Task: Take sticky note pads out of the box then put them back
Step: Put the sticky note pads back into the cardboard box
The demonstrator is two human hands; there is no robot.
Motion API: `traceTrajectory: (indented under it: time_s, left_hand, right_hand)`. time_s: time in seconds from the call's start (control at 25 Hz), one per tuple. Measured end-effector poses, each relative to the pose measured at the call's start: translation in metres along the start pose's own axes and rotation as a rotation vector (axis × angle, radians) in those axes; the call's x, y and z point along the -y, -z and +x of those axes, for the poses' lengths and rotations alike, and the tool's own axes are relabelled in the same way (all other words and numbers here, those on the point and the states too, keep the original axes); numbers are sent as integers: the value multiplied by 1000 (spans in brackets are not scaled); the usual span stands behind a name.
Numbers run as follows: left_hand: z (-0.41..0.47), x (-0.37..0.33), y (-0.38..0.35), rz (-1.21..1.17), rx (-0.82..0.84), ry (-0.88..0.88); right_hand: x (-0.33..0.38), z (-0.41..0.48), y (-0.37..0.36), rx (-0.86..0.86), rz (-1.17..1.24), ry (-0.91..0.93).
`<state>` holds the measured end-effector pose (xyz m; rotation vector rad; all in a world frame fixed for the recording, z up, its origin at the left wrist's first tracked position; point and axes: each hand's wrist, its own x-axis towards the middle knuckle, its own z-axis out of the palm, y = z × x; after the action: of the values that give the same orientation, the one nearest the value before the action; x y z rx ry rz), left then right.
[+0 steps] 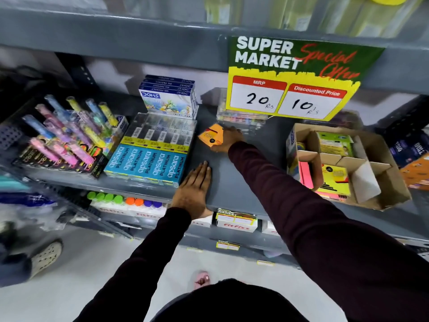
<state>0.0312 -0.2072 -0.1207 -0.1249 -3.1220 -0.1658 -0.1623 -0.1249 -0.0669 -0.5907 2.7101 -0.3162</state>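
Observation:
An orange sticky note pad [210, 137] rests tilted on the grey shelf [232, 180], and my right hand [228, 140] grips its right side. My left hand [195, 189] lies flat on the shelf's front edge, fingers together, holding nothing. To the right stands an open cardboard box [385, 182] with dividers. It holds a yellow pad [334, 140] at the back, another yellow pad [335, 180] in front and a pink pad [306, 174] on its left side.
Blue Apsara pencil packs [148, 163] lie just left of my left hand. A stack of Doms boxes [170, 98] stands behind them, and a pen display [67, 133] at the far left. A price sign [294, 77] hangs from the upper shelf. Another person's shoe [46, 256] is on the floor.

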Motion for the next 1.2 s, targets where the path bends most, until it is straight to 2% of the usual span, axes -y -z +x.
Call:
traceTrajectory:
  time_s: [0.16,0.44,0.6,0.72,0.84,1.04,1.2]
  left_hand:
    - [0,0,-1,0,21,4]
    - [0,2,-2,-34,5,29]
    - [0,2,-3,-21,-3,21]
    - [0,1,-5,4,-4,18]
    - [2,2,-9,52,22,20]
    - [3,1,-7,68,52,34]
    - [2,1,-7,78,55,42]
  right_hand:
    - [-6,-11,3,-46,-49,17]
    - [-25,-69,15,-207,-45,-61]
    - [-67,-133,45,-432,9,-182]
    - [-120,-186,54,-600,108,-395]
    - [-163,-217,46,-611,189,-634]
    - [-179,-212,31,-659,300,-622]
    - [-188,-207,21,-489,332,-648]
